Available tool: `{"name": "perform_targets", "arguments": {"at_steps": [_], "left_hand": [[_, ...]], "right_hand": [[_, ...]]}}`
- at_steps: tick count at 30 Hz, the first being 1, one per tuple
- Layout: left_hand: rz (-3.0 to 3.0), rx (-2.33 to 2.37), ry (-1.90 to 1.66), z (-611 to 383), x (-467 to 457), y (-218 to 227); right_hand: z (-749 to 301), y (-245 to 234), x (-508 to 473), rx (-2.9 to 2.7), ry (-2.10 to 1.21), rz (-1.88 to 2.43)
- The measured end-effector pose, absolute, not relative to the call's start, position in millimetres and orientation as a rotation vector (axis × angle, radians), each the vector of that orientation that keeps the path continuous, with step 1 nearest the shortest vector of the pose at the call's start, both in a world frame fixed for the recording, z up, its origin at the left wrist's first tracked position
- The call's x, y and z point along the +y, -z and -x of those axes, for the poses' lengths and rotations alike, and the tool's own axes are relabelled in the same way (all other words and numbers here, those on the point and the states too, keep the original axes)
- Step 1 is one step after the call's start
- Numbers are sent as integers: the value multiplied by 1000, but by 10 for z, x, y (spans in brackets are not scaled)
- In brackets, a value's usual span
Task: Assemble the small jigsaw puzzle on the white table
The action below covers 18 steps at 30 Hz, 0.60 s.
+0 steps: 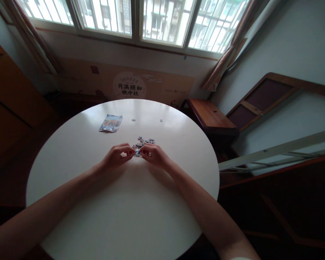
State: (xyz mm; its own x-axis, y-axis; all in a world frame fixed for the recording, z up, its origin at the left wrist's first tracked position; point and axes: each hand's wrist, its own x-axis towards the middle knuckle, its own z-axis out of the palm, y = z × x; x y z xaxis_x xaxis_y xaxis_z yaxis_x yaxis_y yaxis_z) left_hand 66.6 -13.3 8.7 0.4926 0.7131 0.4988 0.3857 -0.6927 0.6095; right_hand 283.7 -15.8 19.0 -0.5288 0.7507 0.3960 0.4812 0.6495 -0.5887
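A small heap of jigsaw puzzle pieces (141, 139) lies on the round white table (119, 213), mostly just beyond my hands. Thumb and fingers of my left hand (119, 153) are pinched together at the heap's near left side, on a small bluish puzzle piece (137, 153). From the other side my right hand (155, 154) pinches at the same spot, its fingertips almost meeting the left ones. Whether the two hands grip one piece or two joined pieces is too small to tell. Both forearms reach in over the near edge of the table.
A colourful printed sheet or packet (111, 123) lies at the far left of the tabletop. Two small pieces lie apart near the far edge, a left one (133, 120) and a right one (161, 120). A wooden stool or bench (209, 112) stands beyond the table's right side.
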Motion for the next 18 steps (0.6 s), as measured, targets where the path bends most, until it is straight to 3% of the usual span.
{"name": "perform_targets", "arguments": {"at_steps": [18], "left_hand": [[-2331,917,-1046,-663,-127,-70]], "right_hand": [[-2836,-174,-151,-2237,-543,948]]}}
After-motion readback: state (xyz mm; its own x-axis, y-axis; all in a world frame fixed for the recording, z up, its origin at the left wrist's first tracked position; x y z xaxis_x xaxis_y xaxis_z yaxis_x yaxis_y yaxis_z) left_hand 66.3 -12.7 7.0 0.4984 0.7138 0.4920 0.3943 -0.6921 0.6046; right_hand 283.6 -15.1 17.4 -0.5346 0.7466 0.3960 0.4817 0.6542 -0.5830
